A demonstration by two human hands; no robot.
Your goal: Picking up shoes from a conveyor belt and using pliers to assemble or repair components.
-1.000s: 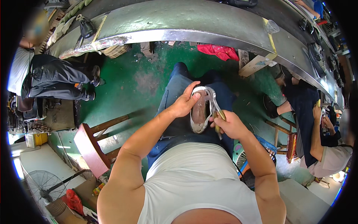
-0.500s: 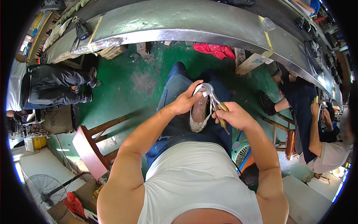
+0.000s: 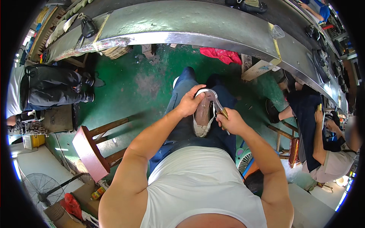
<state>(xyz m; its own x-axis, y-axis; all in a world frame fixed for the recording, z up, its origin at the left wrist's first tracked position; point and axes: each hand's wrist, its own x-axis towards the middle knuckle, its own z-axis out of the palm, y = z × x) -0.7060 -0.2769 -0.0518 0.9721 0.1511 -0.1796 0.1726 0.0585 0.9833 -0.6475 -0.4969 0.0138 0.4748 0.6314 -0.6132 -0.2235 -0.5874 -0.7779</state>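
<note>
A pale shoe upper on a brown last (image 3: 202, 118) rests bottom up over my thighs, its rounded end toward my body. My left hand (image 3: 191, 102) is closed around the far end, thumb over the edge. In the fist of my right hand (image 3: 232, 121) are lasting pincers (image 3: 217, 102), a curved metal head with brassy handles. Their head arches over the far end of the shoe, close to my left thumb. Whether the jaws bite the upper's edge cannot be made out.
A long metal workbench (image 3: 167, 26) crosses ahead, with a black shoe (image 3: 88, 27) and a clear cup (image 3: 277, 32) on it. A wooden stool (image 3: 91, 154) stands left. A green fan (image 3: 244, 157) is close on my right. People work at both sides.
The pincers' head has swung left over the far end of the shoe, and its handles have turned in my right hand. My left hand keeps its hold.
</note>
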